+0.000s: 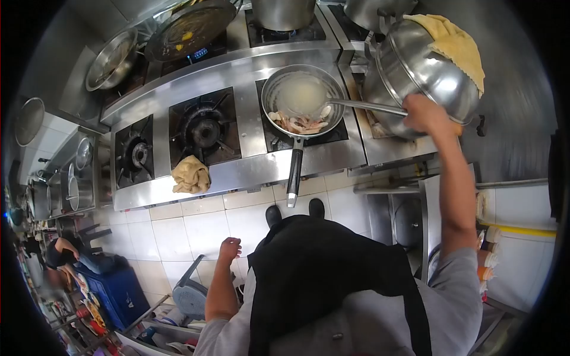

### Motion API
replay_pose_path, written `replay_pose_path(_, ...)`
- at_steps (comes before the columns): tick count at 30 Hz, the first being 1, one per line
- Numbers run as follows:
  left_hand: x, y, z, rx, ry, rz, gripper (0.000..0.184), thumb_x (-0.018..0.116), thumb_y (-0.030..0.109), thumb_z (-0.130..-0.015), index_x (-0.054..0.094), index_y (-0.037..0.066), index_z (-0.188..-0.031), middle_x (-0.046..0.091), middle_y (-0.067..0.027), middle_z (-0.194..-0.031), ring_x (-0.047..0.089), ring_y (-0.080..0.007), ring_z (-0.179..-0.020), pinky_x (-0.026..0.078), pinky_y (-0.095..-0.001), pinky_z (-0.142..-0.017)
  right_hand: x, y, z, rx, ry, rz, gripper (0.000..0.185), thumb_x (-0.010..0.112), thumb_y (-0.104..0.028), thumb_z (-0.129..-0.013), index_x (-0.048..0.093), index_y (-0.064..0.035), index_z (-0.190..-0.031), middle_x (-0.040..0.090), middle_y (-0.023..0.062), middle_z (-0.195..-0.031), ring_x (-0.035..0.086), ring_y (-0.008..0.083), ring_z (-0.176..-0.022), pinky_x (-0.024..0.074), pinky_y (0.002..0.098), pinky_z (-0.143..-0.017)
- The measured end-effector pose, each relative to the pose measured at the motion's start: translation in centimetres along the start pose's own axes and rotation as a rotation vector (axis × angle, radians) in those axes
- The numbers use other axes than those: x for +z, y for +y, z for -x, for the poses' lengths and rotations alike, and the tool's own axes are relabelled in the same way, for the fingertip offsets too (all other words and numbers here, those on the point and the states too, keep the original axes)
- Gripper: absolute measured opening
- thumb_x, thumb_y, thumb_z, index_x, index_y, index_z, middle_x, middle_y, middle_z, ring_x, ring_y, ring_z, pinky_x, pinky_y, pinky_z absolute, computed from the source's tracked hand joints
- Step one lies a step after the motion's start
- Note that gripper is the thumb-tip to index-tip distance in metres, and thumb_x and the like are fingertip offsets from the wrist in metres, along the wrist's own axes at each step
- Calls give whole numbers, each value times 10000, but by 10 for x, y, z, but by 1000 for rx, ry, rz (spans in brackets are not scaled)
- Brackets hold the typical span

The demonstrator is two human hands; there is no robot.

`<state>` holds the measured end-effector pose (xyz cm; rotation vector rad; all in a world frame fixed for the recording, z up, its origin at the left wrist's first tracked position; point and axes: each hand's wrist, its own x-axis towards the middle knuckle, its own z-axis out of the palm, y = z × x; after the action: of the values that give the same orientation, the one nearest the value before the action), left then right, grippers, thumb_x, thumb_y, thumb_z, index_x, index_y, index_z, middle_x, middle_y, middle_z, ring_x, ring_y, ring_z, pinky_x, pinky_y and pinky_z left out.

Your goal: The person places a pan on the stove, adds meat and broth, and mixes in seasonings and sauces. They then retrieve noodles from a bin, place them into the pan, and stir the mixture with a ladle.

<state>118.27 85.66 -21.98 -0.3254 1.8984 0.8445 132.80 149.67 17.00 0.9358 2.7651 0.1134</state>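
My right hand (pixel 424 114) is closed around the long metal handle of a ladle (pixel 371 106). The ladle reaches left over the rim of a frying pan (pixel 273 80) on the right front burner. Pale, cloudy liquid shows in the middle, but I cannot tell whether it lies in the ladle or the pan. Pinkish and white strips of food (pixel 300 123) sit along the pan's near side. The pan's black handle (pixel 294 169) points toward me, with no hand on it. My left hand (pixel 230 248) hangs above the floor, fingers loosely bent and holding nothing.
A folded tan cloth (pixel 191 174) lies on the stove's front edge. Close to my right forearm stands a large domed steel vessel (pixel 439 65) with a yellow cloth (pixel 454 44) over it. A dark pan (pixel 191 32) is at the back over a blue flame. Far left, a person (pixel 66 252) sits.
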Motion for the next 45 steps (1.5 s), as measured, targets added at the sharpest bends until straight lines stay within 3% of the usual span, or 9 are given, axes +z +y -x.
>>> replay_pose_path(2, -2, -15, -12, 31, -6, 2, 302, 665, 249, -926, 612, 30, -1127, 685, -97, -815, 638, -177, -590, 534, -326, -490, 15, -15, 11, 146, -87, -4, 245, 651, -101, -777, 711, -41, -1006, 714, 211, -1011, 687, 396, -991, 556, 502, -833)
replay_pose_path(12, -13, 16, -19, 63, 2, -107, 318, 675, 263, -912, 618, 28, -1118, 688, -108, -802, 645, -194, -591, 551, -353, -509, 128, -17, 30, 275, 215, -17, 117, 568, -149, -903, 644, -62, -923, 719, 183, -861, 717, 404, -807, 567, 526, -743)
replay_pose_path(22, -3, 54, -24, 92, -18, -81, 295, 704, 244, -900, 618, 42, -1097, 688, -103, -800, 639, -183, -588, 531, -331, -489, 185, -49, 46, 599, 338, -378, 278, 728, -214, -814, 617, -105, -1044, 720, 169, -896, 694, 419, -862, 530, 534, -760)
replay_pose_path(29, -13, 35, -34, 72, -18, -66, 328, 681, 259, -912, 611, 27, -1134, 697, -126, -840, 665, -209, -615, 551, -358, -497, 36, 1, 58, 226, 178, -574, 239, 666, -161, -757, 657, 43, -882, 633, 284, -836, 641, 409, -771, 505, 438, -730)
replay_pose_path(34, -12, 17, -32, 24, -5, -18, 303, 611, 297, -965, 640, 24, -1093, 693, -116, -852, 665, -221, -630, 558, -375, -504, -70, 59, 23, 235, 158, -804, 152, 674, -126, -766, 669, 18, -815, 619, 74, -737, 598, 181, -649, 478, 350, -582)
replay_pose_path(38, -10, 2, -30, -31, -44, -50, 292, 580, 306, -981, 655, 27, -1022, 697, -120, -881, 668, -241, -642, 565, -398, -506, -178, 60, -20, 260, 138, -871, 147, 677, -122, -771, 667, 6, -842, 585, 27, -733, 565, 132, -640, 456, 303, -547)
replay_pose_path(41, -8, -4, -26, -112, -44, 23, 274, 593, 294, -969, 650, 30, -1009, 699, -125, -898, 665, -244, -647, 564, -405, -522, -235, 55, -68, 233, 228, -535, 192, 695, -147, -777, 678, 15, -878, 642, 77, -748, 637, 198, -661, 496, 353, -577)
replay_pose_path(43, -6, -4, -22, -123, -28, 78, 255, 597, 272, -961, 644, 29, -1024, 693, -122, -886, 662, -241, -647, 563, -406, -532, -247, 51, -106, 67, 643, -29, 193, 723, -164, -797, 703, 0, -899, 720, 155, -842, 713, 292, -747, 552, 409, -647)
replay_pose_path(45, -5, -3, -22, -123, -24, 116, 240, 596, 247, -956, 636, 30, -1051, 685, -118, -873, 661, -234, -646, 561, -395, -530, -258, 33, -132, 76, 756, 114, 175, 720, -166, -815, 725, -19, -910, 731, 168, -908, 723, 322, -823, 569, 430, -704)
